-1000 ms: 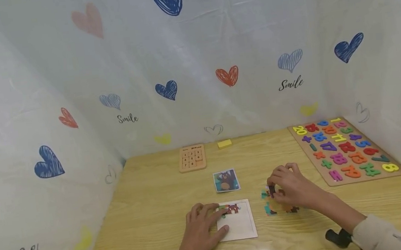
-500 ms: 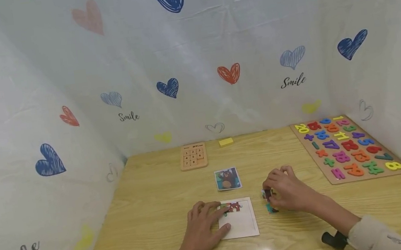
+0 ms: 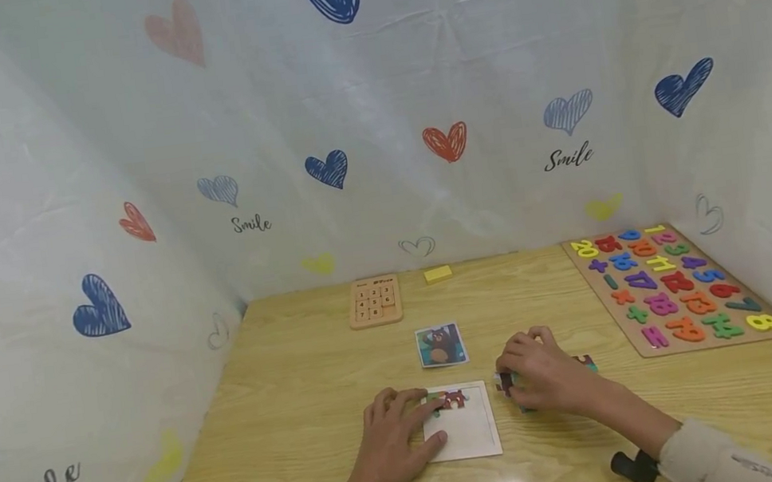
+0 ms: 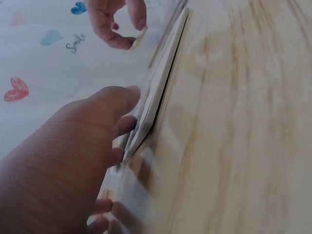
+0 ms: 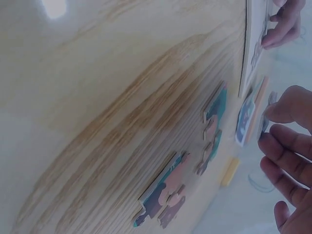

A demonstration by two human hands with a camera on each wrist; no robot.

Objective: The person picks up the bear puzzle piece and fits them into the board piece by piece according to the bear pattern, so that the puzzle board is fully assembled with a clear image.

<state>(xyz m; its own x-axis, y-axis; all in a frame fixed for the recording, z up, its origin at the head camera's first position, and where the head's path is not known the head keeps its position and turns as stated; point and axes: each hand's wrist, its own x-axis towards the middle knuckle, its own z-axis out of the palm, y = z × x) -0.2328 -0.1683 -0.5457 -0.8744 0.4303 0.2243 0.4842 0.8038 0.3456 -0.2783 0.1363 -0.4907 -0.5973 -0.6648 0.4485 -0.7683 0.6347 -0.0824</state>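
Note:
My left hand point(image 3: 396, 437) lies along the left side of a white puzzle tray point(image 3: 468, 438), fingers stretched over its edge. A few joined jigsaw pieces point(image 3: 454, 400) with a brown bear's head sit at the tray's top. My right hand point(image 3: 547, 375), just right of the tray, pinches a jigsaw piece point(image 3: 505, 384) between thumb and fingers. In the right wrist view that piece point(image 5: 266, 116) appears edge-on, raised off the table. Below it lie loose jigsaw pieces point(image 5: 168, 190) in teal, brown and peach, partly hidden by my right hand in the head view.
A bear picture card point(image 3: 441, 345) lies behind the tray. Farther back are a wooden number slide puzzle point(image 3: 375, 303) and a yellow block point(image 3: 437, 274). A number board point(image 3: 623, 318) fills the back right. A black object point(image 3: 634, 469) is beside the right sleeve. Heart-printed curtains enclose the table.
My right hand has shifted left toward the tray with the pinched jigsaw piece, uncovering a loose piece on its right. My left hand stays on the tray.

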